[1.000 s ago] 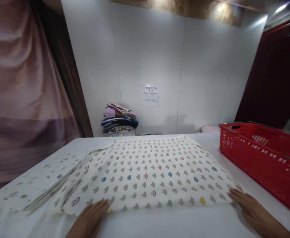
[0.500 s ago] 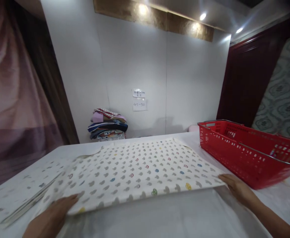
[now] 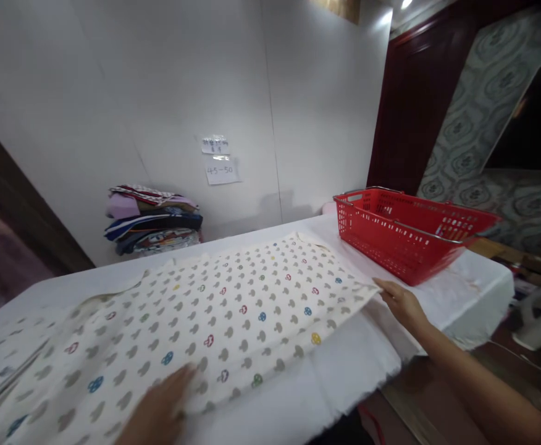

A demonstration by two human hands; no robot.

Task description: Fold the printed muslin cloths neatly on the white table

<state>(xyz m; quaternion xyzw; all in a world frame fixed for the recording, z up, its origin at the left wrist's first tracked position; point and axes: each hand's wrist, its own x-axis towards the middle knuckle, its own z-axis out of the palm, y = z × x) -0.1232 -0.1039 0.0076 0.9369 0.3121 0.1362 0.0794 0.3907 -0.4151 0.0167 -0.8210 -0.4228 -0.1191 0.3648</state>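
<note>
Cloth [image 3: 233, 309] has a corner pinched in right hand [image 3: 402, 306]; left hand [image 3: 162, 405] blurs over it, grip unclear.

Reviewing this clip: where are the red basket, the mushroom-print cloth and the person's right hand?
Red basket [image 3: 384, 247]: head view, on its long near wall.
Mushroom-print cloth [image 3: 233, 300]: head view, near the middle of its spread.
Right hand [image 3: 403, 304]: head view, on its back.

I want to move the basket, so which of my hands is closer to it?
Your right hand, just in front of the red basket; your left hand is farther off, over the mushroom-print fabric.
</note>
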